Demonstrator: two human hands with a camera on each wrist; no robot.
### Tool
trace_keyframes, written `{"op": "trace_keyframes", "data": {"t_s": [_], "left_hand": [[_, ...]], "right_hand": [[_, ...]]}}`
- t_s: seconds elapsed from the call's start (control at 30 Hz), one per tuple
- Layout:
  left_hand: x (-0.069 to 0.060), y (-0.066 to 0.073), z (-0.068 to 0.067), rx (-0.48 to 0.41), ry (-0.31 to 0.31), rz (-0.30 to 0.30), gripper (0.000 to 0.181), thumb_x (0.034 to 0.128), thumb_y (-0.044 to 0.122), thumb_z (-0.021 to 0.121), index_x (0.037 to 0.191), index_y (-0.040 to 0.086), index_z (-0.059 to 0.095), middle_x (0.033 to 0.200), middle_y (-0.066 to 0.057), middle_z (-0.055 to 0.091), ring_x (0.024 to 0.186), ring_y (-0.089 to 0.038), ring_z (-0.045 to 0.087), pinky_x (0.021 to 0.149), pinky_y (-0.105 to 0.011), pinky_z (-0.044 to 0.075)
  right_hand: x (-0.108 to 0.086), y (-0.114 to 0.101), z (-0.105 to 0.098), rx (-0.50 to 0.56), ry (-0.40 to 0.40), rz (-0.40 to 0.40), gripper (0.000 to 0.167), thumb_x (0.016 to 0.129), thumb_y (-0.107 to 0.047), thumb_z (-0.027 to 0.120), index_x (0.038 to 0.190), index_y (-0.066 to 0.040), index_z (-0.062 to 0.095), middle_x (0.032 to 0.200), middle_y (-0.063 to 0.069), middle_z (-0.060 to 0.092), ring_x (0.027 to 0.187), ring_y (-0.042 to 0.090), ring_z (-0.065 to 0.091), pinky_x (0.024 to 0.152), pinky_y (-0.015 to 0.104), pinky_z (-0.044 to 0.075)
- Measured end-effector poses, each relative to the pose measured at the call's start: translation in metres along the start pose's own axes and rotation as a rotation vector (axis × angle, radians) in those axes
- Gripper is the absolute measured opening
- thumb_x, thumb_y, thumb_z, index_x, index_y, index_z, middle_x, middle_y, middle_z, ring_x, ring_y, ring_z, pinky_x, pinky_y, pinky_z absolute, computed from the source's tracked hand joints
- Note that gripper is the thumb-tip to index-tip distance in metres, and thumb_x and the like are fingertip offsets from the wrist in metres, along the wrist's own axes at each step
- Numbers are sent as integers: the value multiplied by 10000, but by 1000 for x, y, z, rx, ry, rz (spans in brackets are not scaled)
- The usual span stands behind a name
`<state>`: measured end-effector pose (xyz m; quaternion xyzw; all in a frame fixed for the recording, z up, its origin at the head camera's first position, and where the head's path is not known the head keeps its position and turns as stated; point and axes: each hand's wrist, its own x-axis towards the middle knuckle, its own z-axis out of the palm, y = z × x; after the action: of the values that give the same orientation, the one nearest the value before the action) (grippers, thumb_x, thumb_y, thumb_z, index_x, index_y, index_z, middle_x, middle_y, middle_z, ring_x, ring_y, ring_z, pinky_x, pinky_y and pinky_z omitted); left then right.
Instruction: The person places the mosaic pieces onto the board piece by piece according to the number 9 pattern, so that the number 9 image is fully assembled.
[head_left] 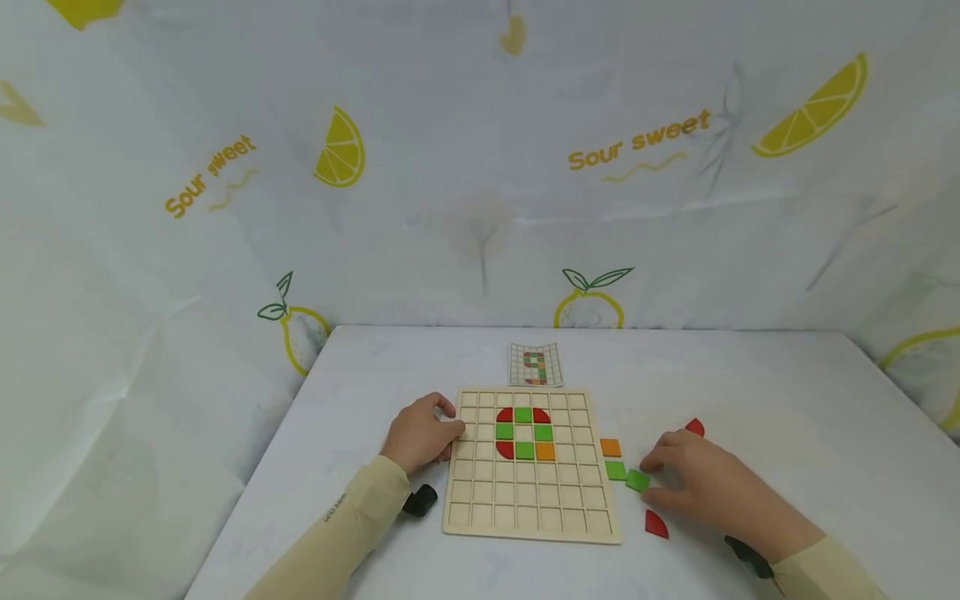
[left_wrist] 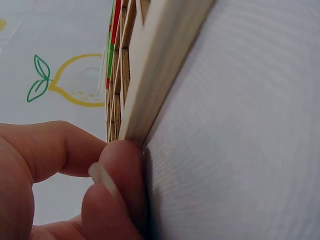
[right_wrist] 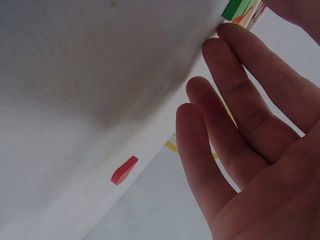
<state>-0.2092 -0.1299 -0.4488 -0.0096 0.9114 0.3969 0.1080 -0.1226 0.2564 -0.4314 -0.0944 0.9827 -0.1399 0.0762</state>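
A wooden grid board (head_left: 534, 492) lies on the table, with red, green and orange tiles forming a ring in its upper half. My left hand (head_left: 422, 433) holds the board's left edge with bent fingers; in the left wrist view a fingertip (left_wrist: 122, 160) meets the side of the rim. My right hand (head_left: 693, 483) is right of the board, thumb and forefinger apart on either side of a loose green square tile (head_left: 637, 480). In the right wrist view the fingers (right_wrist: 240, 90) are extended, and the green tile (right_wrist: 237, 9) is at their tips.
Beside the board lie an orange square (head_left: 611, 447), another green square (head_left: 615, 471) and a red quarter-round tile (head_left: 656, 524). Another red tile (head_left: 695, 427) lies beyond the right hand. A printed pattern card (head_left: 536, 365) is behind the board. Lemon-printed cloth (head_left: 465, 250) hangs behind the table.
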Motion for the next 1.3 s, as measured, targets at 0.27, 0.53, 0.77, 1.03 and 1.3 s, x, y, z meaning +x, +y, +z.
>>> {"op": "trace_keyframes", "data": {"t_s": [0.27, 0.53, 0.77, 1.03, 1.3], "left_hand": [[1, -3, 1, -10, 1, 1, 200, 960, 259, 755, 1098, 148, 664, 593, -17, 680, 501, -153, 594, 559, -290, 466], [2, -3, 1, -3, 7, 1, 199, 955, 261, 752, 1096, 152, 664, 581, -6, 673, 499, -147, 591, 565, -288, 453], [1, -1, 1, -7, 6, 0, 198, 955, 259, 751, 1096, 149, 664, 576, -5, 671, 495, -144, 586, 561, -283, 451], [-1, 2, 0, -1, 4, 8, 193, 955, 255, 746, 1091, 143, 666, 573, -17, 676, 489, -146, 589, 565, -286, 450], [-1, 2, -1, -2, 8, 6, 198, 950, 258, 740, 1091, 142, 663, 569, -21, 675, 492, -148, 588, 566, -286, 443]], "right_hand": [[3, 3, 2, -3, 12, 4, 207, 828, -261, 920, 1003, -271, 810, 1018, -112, 690, 1029, 143, 653, 931, 471, 613], [9, 3, -5, -24, 70, -86, 198, 838, -209, 897, 1011, -256, 811, 1024, -119, 700, 1031, 159, 660, 912, 463, 603], [20, -13, -13, -2, 119, -177, 181, 850, -227, 892, 1004, -280, 811, 1027, -156, 693, 986, 114, 645, 838, 366, 587], [38, -46, -9, -7, 68, -201, 222, 852, -324, 925, 1035, -248, 825, 1000, -146, 671, 949, 82, 581, 855, 320, 588], [46, -69, -1, 51, 45, -250, 174, 857, -292, 897, 1011, -258, 824, 1007, -179, 656, 975, 48, 599, 866, 308, 585]]}}
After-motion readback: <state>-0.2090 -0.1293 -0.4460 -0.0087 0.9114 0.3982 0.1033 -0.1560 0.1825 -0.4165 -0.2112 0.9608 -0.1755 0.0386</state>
